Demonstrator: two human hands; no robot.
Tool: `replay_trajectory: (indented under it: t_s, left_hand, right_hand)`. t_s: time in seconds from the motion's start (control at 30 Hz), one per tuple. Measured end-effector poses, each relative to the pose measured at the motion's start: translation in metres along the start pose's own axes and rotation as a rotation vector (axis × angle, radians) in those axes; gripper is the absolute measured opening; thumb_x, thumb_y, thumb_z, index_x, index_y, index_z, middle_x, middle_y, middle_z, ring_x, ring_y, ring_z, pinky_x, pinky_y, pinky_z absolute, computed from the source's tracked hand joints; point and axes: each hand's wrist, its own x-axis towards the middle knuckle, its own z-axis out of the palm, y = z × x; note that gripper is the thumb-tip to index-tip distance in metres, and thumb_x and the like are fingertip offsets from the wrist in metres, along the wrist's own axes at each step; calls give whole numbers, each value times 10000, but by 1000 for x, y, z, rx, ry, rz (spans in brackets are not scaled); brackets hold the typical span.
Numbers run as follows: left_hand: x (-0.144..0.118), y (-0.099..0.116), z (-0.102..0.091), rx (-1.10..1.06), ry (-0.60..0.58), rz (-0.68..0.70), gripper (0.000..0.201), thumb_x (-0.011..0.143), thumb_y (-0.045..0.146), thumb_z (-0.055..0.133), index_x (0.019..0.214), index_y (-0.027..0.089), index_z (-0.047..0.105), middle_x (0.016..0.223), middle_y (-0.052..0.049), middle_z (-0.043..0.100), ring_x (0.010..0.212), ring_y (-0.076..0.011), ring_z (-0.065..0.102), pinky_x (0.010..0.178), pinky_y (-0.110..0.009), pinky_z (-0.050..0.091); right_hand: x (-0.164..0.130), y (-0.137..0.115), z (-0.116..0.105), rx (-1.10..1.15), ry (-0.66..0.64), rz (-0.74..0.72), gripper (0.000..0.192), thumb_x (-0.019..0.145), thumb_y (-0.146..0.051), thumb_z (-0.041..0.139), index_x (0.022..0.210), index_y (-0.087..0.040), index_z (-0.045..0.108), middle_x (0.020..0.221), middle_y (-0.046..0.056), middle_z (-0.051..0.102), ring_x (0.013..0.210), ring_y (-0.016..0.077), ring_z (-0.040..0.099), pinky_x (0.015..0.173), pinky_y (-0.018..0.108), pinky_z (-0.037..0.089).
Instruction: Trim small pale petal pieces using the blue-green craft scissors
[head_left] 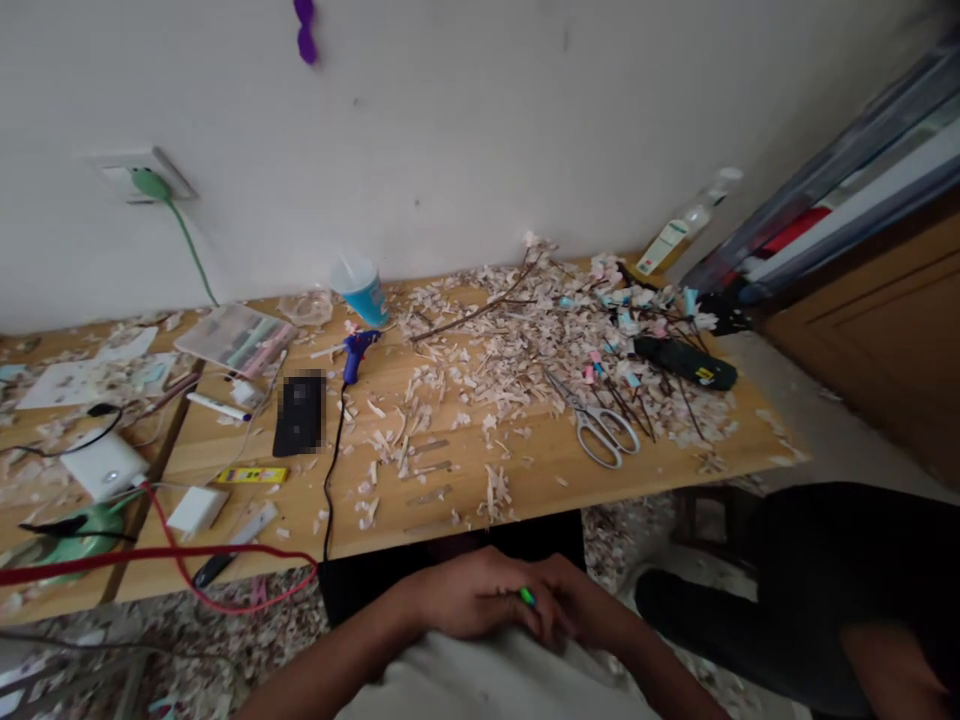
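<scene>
Green item (pixel 527 596), small and mostly hidden, sits clasped between left hand (pixel 469 595) and right hand (pixel 581 610), below the worktop (pixel 525 480) near edge. Fingers of both clench around it; maintain firm, steady grip in lap.

wall: white, plain, wall socket (pixel 142 175) with green plug at left
bench: light wood (pixel 540 470), against wall, littered with shavings
floor: shavings under bench
right: brown wooden cabinet (pixel 885 320)
light: soft, even
</scene>
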Motion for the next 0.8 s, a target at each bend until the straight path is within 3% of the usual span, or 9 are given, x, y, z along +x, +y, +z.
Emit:
replay_trajectory:
  t_s: [0.07,0.17,0.27,0.37,0.43,0.5,0.57,0.63,0.8]
  left_hand:
    - [3,-5,4,-90,-6,-53,451,934,516,389,840,164,654,805,-105,670,808,-179,642,754,-280,493]
    - [7,-13,13,-173,73,-100,436,894,546,474,818,145,626,614,-11,535,554,-100,501,578,-214,425]
    - [15,-18,13,-193,99,-67,482,888,574,461,896,129,646,632,-15,538,569,-103,508,577,-214,419]
    - [29,-24,-11,27,165,2,579,911,611,330,1005,144,659,865,-104,640,804,-181,610,739,-287,478]
    - [40,-34,-43,382,441,-3,506,964,512,280,1054,172,643,1031,-120,637,992,-216,585,910,-348,441]
    - [51,-49,-77,798,749,-134,363,969,393,367,1068,165,631,1048,-125,617,1046,-243,543,971,-402,404]
    - [59,-65,-105,1068,693,-272,284,951,268,414,1104,140,616,1090,-140,588,1081,-254,513,988,-416,396]
    - [64,-78,-121,1112,622,-286,208,906,229,501,1046,158,637,1066,-115,589,1071,-247,513,985,-400,402]
    - [65,-89,-132,1060,597,-288,160,889,169,493,918,177,650,997,-84,590,1003,-221,526,952,-367,410]
  right_hand:
    - [-7,-1,-5,67,-59,16,308,849,-418,599,692,-206,757,652,-11,691,609,153,622,603,229,482]
    - [-17,-1,-9,165,14,65,339,871,-421,582,674,-207,755,617,-20,673,599,140,613,609,220,457]
    - [-22,0,-10,168,28,70,222,824,-387,652,729,-222,765,716,-3,714,703,168,653,700,247,481]
    - [-22,7,-9,182,165,103,172,757,-369,717,832,-221,760,822,31,734,785,199,672,755,288,505]
    - [-20,15,-10,220,266,165,265,745,-392,719,942,-217,742,890,59,738,846,223,682,789,324,519]
    - [-18,23,-11,234,348,222,348,718,-437,731,979,-207,729,927,83,739,892,247,686,814,357,528]
    - [-18,28,-12,212,424,259,403,684,-494,742,956,-198,730,941,99,739,919,268,685,836,384,531]
    - [-20,30,-13,190,488,284,446,671,-555,729,936,-196,732,935,106,740,922,279,685,841,398,535]
    - [-28,33,-16,226,553,287,464,678,-578,713,939,-194,721,932,108,739,888,276,688,825,401,541]
